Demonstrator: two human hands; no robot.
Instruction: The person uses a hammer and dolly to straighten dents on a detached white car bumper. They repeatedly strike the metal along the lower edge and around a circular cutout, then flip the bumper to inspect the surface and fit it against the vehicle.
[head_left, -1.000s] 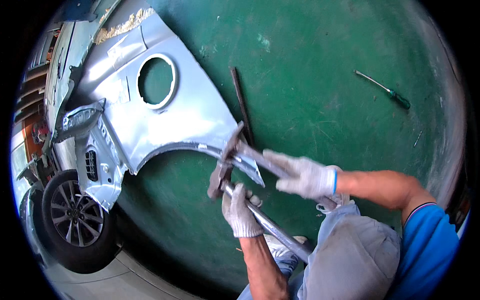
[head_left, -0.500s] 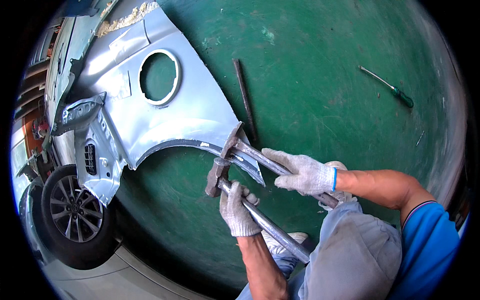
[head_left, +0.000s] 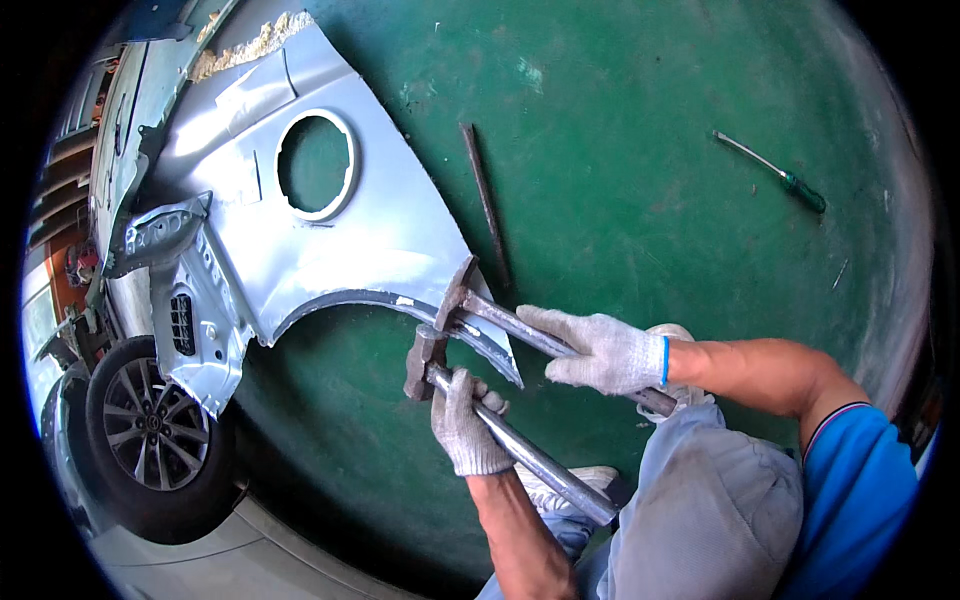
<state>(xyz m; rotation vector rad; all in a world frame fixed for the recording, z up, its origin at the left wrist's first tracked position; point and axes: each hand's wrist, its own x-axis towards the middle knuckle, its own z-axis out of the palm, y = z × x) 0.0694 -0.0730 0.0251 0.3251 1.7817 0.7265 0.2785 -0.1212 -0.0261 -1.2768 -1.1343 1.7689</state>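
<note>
The floor [head_left: 620, 180] is glowing deep green with pale scuffs, and near its right edge a screwdriver [head_left: 795, 187] is showing a dark green handle. The body panel [head_left: 385, 225] is gleaming silvery blue, a white ring [head_left: 353, 170] is rimming its round hole, and a cream crust [head_left: 265, 42] is mottling its top edge. The left hand [head_left: 466, 420] and right hand [head_left: 603, 353] are wearing off-white gloves [head_left: 478, 450], a bright blue band [head_left: 665, 361] edging the right cuff. The left hammer [head_left: 530, 452] and right hammer [head_left: 525, 328] are showing brownish-grey heads.
</note>
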